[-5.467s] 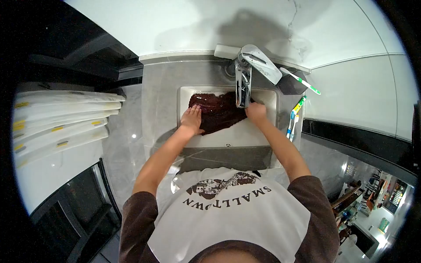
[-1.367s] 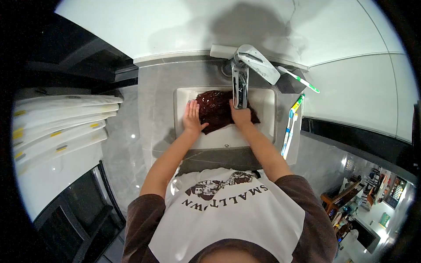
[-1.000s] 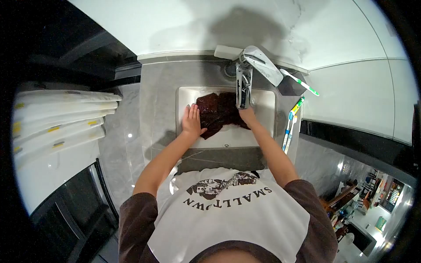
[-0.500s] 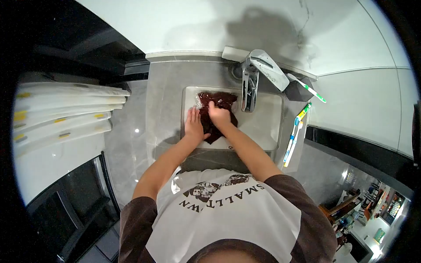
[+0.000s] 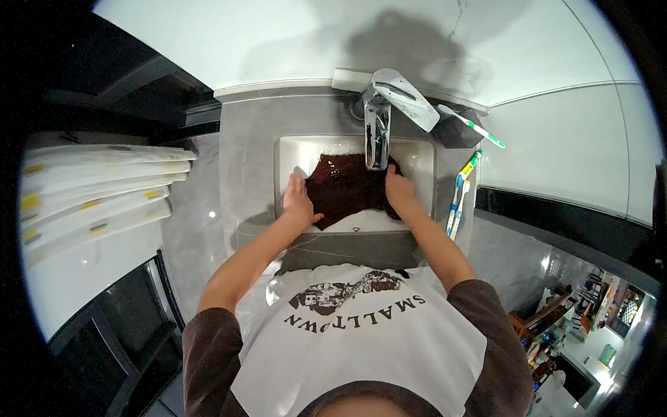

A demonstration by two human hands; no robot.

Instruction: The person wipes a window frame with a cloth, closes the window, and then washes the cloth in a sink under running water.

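A wet, dark red cloth (image 5: 351, 184) lies spread across the white sink basin (image 5: 420, 156). At its left edge my left hand (image 5: 297, 206) rests with fingers stretched out and thumb apart, touching the fabric. My right hand (image 5: 399, 191) is closed on the cloth's right side, and part of the fabric bunches about its fingers. The chrome faucet (image 5: 376, 135) reaches over the basin, its spout just above the cloth's upper right part. Where the fingertips of my right hand go into the fabric, they are hidden.
A dark toothbrush holder (image 5: 458, 132) stands right of the faucet with a green and white toothbrush (image 5: 479, 128). More toothbrushes (image 5: 460, 198) lie along the counter's right side. A patterned curtain (image 5: 104, 181) hangs at left. A wall (image 5: 292, 42) rises behind the faucet.
The bunched cloth has been spread wide to the right. My right hand has moved right with its side of the cloth, away from my left hand, which stays at the left edge.
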